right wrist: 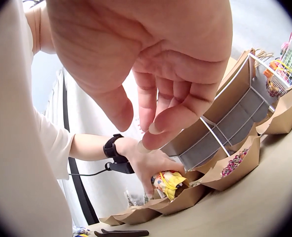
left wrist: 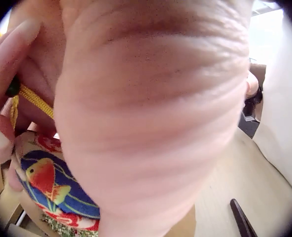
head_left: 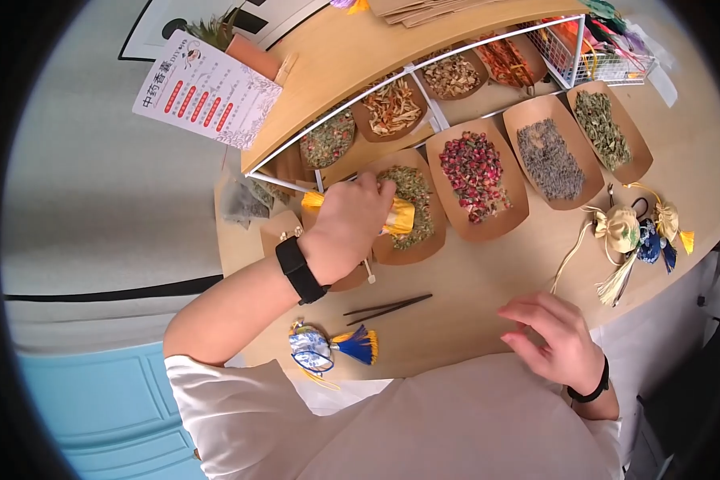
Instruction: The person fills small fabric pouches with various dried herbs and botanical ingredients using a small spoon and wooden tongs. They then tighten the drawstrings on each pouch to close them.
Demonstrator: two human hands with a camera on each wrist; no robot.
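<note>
My left hand (head_left: 346,224) grips a drawstring sachet (head_left: 400,217) with a yellow top, over the paper tray of green dried herbs (head_left: 410,192). In the left wrist view the sachet (left wrist: 49,182) has a fish on blue and red cloth, and a yellow cord (left wrist: 36,101) with a green bead runs by the fingers. The palm hides part of it. My right hand (head_left: 554,334) hovers near the table's front edge, fingers loosely bent and holding nothing. Dark tweezers (head_left: 388,306) lie between the hands. A blue-and-white sachet (head_left: 310,352) with a blue tassel lies near the left forearm.
Paper trays of rosebuds (head_left: 474,172), lavender-like buds (head_left: 550,160) and green leaves (head_left: 602,128) stand to the right. Behind them a white wire rack (head_left: 432,104) shelters more trays. Finished-looking sachets (head_left: 618,228) lie at right; a printed card (head_left: 204,92) leans at left.
</note>
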